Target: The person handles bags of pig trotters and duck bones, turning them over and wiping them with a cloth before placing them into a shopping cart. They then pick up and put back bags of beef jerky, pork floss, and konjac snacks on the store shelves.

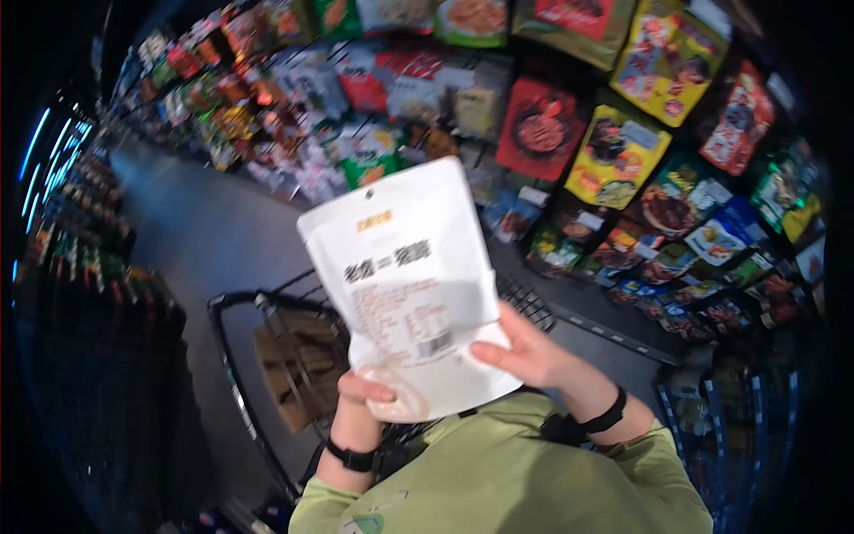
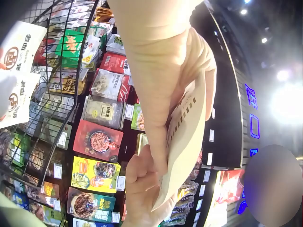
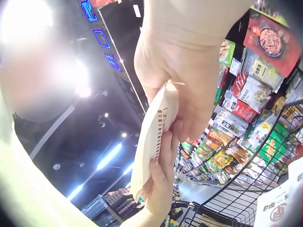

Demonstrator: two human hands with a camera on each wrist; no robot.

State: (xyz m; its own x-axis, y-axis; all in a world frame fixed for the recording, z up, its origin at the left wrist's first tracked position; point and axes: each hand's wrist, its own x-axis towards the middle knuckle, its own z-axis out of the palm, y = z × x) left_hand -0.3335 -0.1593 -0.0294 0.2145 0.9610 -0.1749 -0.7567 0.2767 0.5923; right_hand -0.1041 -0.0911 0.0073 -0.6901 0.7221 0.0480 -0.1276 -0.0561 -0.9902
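Note:
A white snack pouch [image 1: 418,311] with dark print, a barcode and a small hang hole faces me, tilted, in the head view. My left hand [image 1: 365,392] grips its lower left corner, thumb lying on the printed face. At the right edge, my right hand [image 1: 529,351] pinches it with the thumb on the front; most of its fingers are hidden behind. Edge-on in the left wrist view, the pouch [image 2: 187,137] sits between thumb and fingers of the left hand [image 2: 165,71]. The right hand [image 3: 184,75] holds it likewise in the right wrist view.
A black wire shopping cart [image 1: 233,374] stands just ahead on the left, with a brown bag [image 1: 294,360] in it. Shelves of hanging packets, including a red pouch [image 1: 541,132] and a yellow pouch [image 1: 616,156], rise beyond. The grey floor [image 1: 209,191] of the aisle runs off left.

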